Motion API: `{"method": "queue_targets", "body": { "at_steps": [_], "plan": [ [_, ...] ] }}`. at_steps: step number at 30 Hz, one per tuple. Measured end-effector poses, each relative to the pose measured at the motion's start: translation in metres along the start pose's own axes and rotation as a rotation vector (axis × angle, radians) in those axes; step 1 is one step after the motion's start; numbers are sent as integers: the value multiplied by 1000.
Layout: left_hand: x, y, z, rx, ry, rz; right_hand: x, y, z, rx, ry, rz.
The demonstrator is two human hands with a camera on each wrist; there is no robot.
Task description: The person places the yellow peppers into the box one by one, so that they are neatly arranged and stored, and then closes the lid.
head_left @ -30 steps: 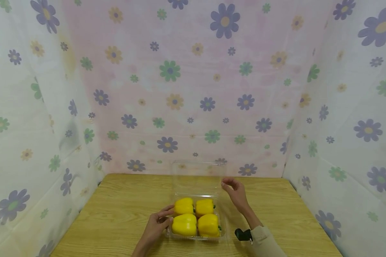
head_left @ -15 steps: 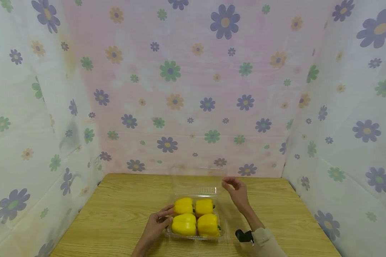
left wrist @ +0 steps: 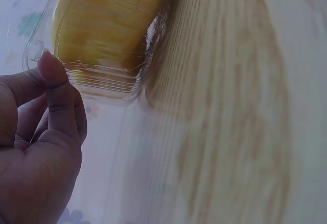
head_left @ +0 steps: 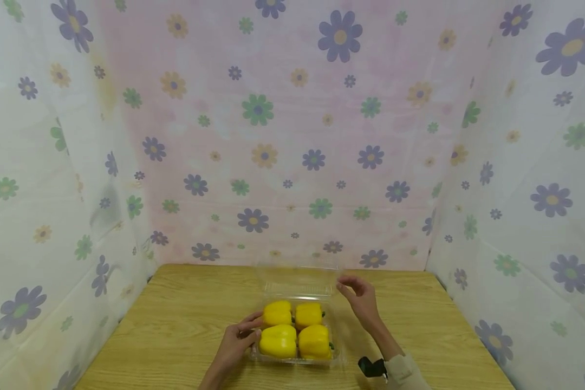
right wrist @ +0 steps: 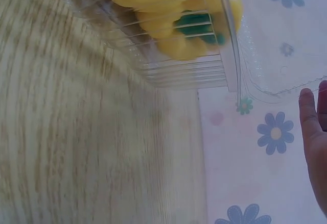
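Note:
Yellow bell peppers [head_left: 278,341] with green stems sit in two rows in a clear plastic clamshell container [head_left: 297,362] on the table. My left hand [head_left: 235,341] holds the container's left side; in the left wrist view its thumb presses the rim [left wrist: 34,50] with the fingers curled beneath. The transparent lid [head_left: 299,276] stands raised at the back, leaning away from the peppers. My right hand [head_left: 362,299] pinches the lid's right edge between thumb and forefinger. In the right wrist view, fingertips [right wrist: 306,95] meet that thin edge, and part of the hand is cut off.
The wood-grain table [head_left: 185,309] extends on both sides of the container. Flower-patterned cloth [head_left: 292,135] hangs behind it and along both sides. A black device [head_left: 372,367] is strapped at the right wrist, beside a beige sleeve [head_left: 405,371].
The lid has tilted further back, its top edge dropping lower in the head view. The right hand has shifted very slightly; the left hand and the peppers have stayed put.

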State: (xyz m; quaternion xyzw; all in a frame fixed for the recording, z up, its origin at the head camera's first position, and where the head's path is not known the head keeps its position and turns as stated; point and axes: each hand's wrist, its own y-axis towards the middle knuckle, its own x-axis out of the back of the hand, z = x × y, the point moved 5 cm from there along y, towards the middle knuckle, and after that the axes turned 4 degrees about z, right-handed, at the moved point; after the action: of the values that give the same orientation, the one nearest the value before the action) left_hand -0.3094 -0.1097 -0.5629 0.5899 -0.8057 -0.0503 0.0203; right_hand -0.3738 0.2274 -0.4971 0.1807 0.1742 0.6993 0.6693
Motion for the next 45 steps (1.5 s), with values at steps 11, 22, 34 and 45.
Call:
{"method": "queue_targets", "body": {
  "at_steps": [11, 22, 34, 45],
  "plan": [
    [2, -1, 1, -11, 47, 8, -1, -12, 0, 25, 231, 95],
    [3, 0, 5, 14, 38, 23, 2, -29, -4, -18, 182, 100],
    [7, -2, -3, 60, 25, -48, -4, -46, -15, -118, 90, 110],
    [11, -7, -9, 84, 39, -18, -3, -66, -14, -367, -65, 170]
  ]
}}
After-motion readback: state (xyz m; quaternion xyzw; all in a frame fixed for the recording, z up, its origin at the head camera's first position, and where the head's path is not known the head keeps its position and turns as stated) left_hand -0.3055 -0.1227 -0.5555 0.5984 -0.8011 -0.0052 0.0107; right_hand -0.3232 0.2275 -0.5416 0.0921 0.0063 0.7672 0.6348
